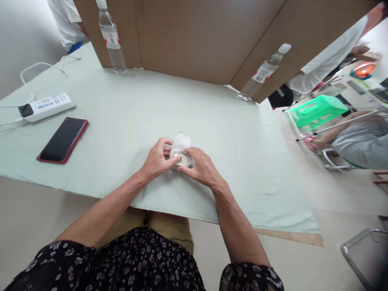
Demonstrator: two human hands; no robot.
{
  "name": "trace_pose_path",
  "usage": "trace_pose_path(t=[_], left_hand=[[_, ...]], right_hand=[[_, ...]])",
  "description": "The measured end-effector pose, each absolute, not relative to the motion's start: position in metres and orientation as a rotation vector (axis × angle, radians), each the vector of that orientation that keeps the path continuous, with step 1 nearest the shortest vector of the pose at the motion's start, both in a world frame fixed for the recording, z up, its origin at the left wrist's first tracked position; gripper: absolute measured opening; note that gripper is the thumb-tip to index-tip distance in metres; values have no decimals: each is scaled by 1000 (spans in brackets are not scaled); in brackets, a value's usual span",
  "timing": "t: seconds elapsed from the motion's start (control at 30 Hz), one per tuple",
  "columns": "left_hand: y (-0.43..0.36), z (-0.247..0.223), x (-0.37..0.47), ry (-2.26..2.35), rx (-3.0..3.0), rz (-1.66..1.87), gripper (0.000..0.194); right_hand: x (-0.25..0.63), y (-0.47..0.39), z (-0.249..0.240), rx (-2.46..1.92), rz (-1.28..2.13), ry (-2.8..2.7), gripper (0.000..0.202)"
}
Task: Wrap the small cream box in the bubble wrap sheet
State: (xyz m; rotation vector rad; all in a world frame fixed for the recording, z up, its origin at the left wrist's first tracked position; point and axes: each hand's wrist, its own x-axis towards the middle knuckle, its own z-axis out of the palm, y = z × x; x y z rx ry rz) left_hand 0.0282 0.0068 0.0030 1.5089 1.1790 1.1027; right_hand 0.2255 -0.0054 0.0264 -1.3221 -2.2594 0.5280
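Note:
Between my hands, near the front edge of the table, is a small clear plastic packet (182,141) with something pale inside; its contents are too small to make out. My left hand (159,159) grips the packet from the left, thumb pressed on its lower part and fingers curled behind. From the right, my right hand (200,165) holds the same packet between thumb and fingers. The packet's upper end sticks up beyond the fingertips, and its lower part is partly covered by the hands.
A red-cased phone (63,140) and a white power bank (48,106) with cables lie at left on the pale green tablecloth (136,105). Two water bottles (112,44) stand before a cardboard partition (188,40). Other people sit beyond, near a green stool (317,111).

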Motion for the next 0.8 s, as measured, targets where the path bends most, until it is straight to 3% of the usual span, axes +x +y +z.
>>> trace_pose_path(t=[0.1,0.17,0.3,0.47,0.8], left_hand=[[5,6,27,1117,1634,1057,21],[5,10,26,1092,1672,1032,15],[5,14,26,1050,1637,1000,17],[7,12,26,1094,1647,1023,16],[9,7,23,1067,1735,953,21]], right_hand=[[228,-5,33,-1307,728,-2188,44],[228,-4,36,-1309,868,-2110,35],[228,-3,37,-1344,975,-1976,27],[225,-3,32,-1385,1025,-1881,34],[214,-1,24,-1310,881,-1952,33]])
